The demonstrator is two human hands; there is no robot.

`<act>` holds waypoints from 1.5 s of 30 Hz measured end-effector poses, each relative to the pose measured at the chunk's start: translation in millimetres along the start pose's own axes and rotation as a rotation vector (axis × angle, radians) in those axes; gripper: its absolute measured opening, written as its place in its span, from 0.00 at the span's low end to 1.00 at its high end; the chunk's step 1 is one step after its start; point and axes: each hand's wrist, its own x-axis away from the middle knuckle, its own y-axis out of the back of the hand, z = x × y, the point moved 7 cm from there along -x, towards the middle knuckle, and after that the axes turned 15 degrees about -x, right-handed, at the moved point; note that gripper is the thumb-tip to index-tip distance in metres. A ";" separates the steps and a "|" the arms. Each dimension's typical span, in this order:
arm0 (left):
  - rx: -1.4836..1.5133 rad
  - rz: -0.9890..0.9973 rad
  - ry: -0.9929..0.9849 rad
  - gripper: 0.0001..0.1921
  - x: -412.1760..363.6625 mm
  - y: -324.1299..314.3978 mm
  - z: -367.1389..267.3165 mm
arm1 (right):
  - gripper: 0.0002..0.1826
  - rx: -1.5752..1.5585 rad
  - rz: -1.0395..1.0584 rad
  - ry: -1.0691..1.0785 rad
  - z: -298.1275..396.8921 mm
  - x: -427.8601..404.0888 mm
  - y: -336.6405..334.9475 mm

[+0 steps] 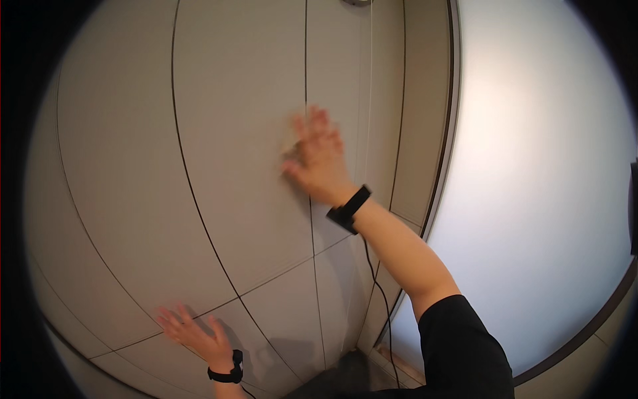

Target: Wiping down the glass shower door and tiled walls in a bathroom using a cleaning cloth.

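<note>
A light grey panelled wall point(239, 149) with dark joints stands before me. My right hand point(319, 154) is raised against or close to the wall near a vertical joint, its fingers spread and blurred. Something small and pale may show beside its thumb, too blurred to name. Lower left, my left hand point(192, 331) has its fingers apart near a horizontal joint, holding nothing; whether it touches the wall I cannot tell. Each wrist wears a black band, the right one point(351, 209) and the left one point(227, 368), and a black cable point(381, 289) hangs from the right.
A bright frosted glass panel point(528, 189) with a dark frame fills the right side. A thin pale cord point(370, 99) hangs down the wall near the corner. A round fitting point(357, 2) is partly visible at the top edge. Dark flooring point(349, 376) lies at the wall's foot.
</note>
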 end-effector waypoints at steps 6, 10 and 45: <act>0.062 0.308 -0.073 0.38 5.8 -25.3 -19.1 | 0.39 -0.039 -0.293 -0.251 -142.6 -1.0 61.7; -0.059 0.248 -0.103 0.44 5.3 -30.4 -22.6 | 0.37 -0.063 -0.270 -0.366 -144.0 -39.5 68.2; -0.198 0.001 -0.141 0.54 14.1 -46.1 -5.9 | 0.40 -0.089 -0.082 0.270 22.7 -167.1 58.1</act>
